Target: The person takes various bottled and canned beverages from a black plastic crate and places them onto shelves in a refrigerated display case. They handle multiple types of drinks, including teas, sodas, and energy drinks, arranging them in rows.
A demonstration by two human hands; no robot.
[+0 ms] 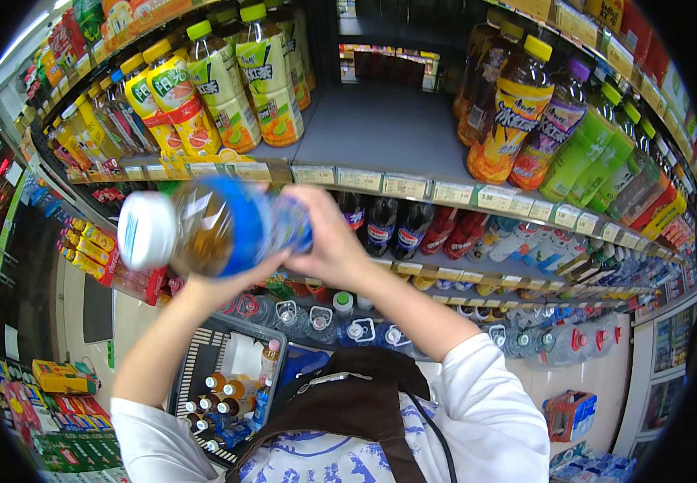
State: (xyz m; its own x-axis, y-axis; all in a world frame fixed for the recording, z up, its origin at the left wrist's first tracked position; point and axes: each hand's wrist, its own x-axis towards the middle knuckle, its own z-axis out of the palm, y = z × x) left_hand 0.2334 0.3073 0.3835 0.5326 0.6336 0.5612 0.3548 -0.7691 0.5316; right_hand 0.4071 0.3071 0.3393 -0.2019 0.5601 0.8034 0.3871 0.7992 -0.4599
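Through the head camera I see one big bottle [256,221], brown drink with a blue label, held up in front of the shelf [381,121], tipped on its side with its white cap [146,231] toward the left. The right hand [328,229] is curled around its base end; the left hand [244,278] lies under it, but blur and the bottle hide those fingers, so I can't tell how tightly they close. I'd judge this bottle midway through its handling: up in the hands, not set down. Smaller bottles [232,394] sit in the basket [190,366] below, untouched. Green-capped bottles [270,80] and a yellow-capped bottle [511,121] flank the bare stretch of shelf. Price tags [401,184] line its front edge, and the held bottle and forearms block part of my view of the lower rows.
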